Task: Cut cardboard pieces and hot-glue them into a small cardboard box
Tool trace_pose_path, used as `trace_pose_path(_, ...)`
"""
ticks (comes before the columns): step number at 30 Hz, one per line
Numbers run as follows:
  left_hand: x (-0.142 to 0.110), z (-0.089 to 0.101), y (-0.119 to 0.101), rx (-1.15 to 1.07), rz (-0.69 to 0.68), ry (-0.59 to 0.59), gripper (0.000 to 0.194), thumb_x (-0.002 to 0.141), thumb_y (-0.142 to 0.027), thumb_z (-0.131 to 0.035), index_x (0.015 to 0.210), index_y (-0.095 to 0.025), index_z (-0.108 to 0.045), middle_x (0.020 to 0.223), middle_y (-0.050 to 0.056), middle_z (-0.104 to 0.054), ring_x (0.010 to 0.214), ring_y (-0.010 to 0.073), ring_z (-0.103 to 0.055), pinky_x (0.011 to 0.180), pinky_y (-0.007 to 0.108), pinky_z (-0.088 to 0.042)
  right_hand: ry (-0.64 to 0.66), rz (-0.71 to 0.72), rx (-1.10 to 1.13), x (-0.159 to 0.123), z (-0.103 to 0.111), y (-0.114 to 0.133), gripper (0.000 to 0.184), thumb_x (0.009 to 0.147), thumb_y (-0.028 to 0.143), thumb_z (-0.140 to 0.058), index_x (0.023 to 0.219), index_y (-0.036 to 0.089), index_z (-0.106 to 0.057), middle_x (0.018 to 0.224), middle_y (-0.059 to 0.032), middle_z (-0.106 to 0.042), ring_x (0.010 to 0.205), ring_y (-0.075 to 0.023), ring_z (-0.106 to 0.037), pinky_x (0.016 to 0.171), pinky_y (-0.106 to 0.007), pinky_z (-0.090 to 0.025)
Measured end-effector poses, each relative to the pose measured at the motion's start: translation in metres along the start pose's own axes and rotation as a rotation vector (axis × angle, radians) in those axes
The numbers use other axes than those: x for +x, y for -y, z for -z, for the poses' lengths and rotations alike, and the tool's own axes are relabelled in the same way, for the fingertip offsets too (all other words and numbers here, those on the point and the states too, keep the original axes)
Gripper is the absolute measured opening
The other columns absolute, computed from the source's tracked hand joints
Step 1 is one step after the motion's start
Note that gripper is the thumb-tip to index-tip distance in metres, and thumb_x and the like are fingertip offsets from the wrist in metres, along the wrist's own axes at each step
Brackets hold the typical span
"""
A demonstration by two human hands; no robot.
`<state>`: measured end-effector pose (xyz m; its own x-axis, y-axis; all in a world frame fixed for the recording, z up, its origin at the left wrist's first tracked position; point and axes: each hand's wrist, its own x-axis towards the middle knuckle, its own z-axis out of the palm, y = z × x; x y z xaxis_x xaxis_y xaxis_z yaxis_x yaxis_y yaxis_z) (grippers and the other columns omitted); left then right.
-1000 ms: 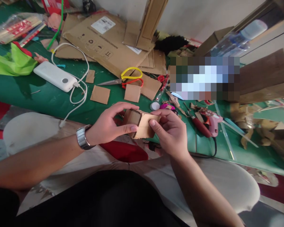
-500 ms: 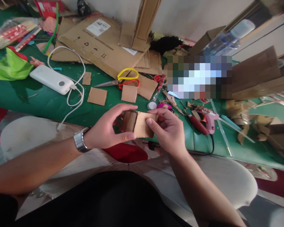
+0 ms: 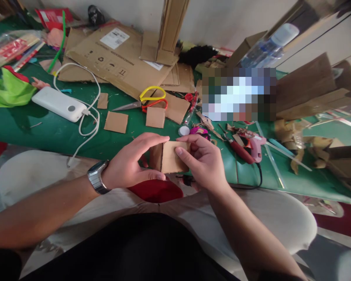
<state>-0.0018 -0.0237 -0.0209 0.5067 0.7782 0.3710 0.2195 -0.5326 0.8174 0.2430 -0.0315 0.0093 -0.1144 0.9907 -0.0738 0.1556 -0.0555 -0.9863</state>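
Note:
Both hands hold a small cardboard box (image 3: pixel 170 160) just over the near edge of the green table. Its pale square face is turned up toward me, and a darker side shows on the left. My left hand (image 3: pixel 131 162) wraps its left side, fingers along the top edge and thumb at the bottom corner. My right hand (image 3: pixel 203 158) grips the right side, thumb pressed on the pale face and fingers behind. Beyond them lie cut cardboard squares (image 3: pixel 116 122) and scissors (image 3: pixel 152 100) with yellow and orange handles.
On the green table (image 3: pixel 11 123) are a white power bank (image 3: pixel 57 103) with a cable, a flattened carton (image 3: pixel 117 58), a pink glue gun (image 3: pixel 255 148) and a red-handled tool (image 3: pixel 241 151). A plastic bottle (image 3: pixel 263 50) stands behind a blurred-out patch.
The view has shifted slightly, so the table's things sit a little further left. The box has turned slightly, with its pale face more square to me. Both hands keep their hold.

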Motion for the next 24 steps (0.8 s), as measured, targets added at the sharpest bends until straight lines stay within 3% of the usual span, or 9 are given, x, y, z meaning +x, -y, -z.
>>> trace_pose_path(13, -0.0027, -0.0035, 0.0058, -0.004, 0.017, -0.021, 0.102, 0.077, -0.072, -0.096, 0.162, -0.028, -0.060, 0.151, 0.019, -0.071, 0.135, 0.0390, -0.072, 0.115, 0.052, -0.063, 0.026, -0.045, 0.048, 0.0009, 0.0010, -0.0044, 0.044, 0.092, 0.059, -0.089, 0.111, 0.021, -0.077, 0.082, -0.0026, -0.076, 0.068, -0.0174, -0.068, 0.058, -0.029, -0.055)
trace_pose_path(20, -0.0030, -0.0026, 0.0030, 0.059, 0.020, -0.006, 0.086, 0.088, -0.057, -0.094, 0.161, -0.028, -0.058, 0.152, 0.017, -0.070, 0.138, 0.0375, -0.071, 0.114, 0.050, -0.063, 0.020, -0.051, 0.097, 0.0002, 0.0001, -0.0046, 0.046, 0.088, 0.059, -0.092, 0.109, 0.022, -0.075, 0.087, -0.0036, -0.079, 0.074, -0.0188, -0.072, 0.062, -0.029, -0.058)
trace_pose_path(24, -0.0040, -0.0015, 0.0015, 0.086, 0.024, -0.005, 0.082, 0.090, -0.055, -0.093, 0.160, -0.029, -0.058, 0.151, 0.016, -0.071, 0.137, 0.0375, -0.071, 0.116, 0.053, -0.062, 0.038, -0.024, 0.040, -0.0016, 0.0003, -0.0047, 0.047, 0.094, 0.064, -0.086, 0.114, 0.023, -0.073, 0.081, 0.0001, -0.072, 0.067, -0.0158, -0.065, 0.057, -0.027, -0.051)
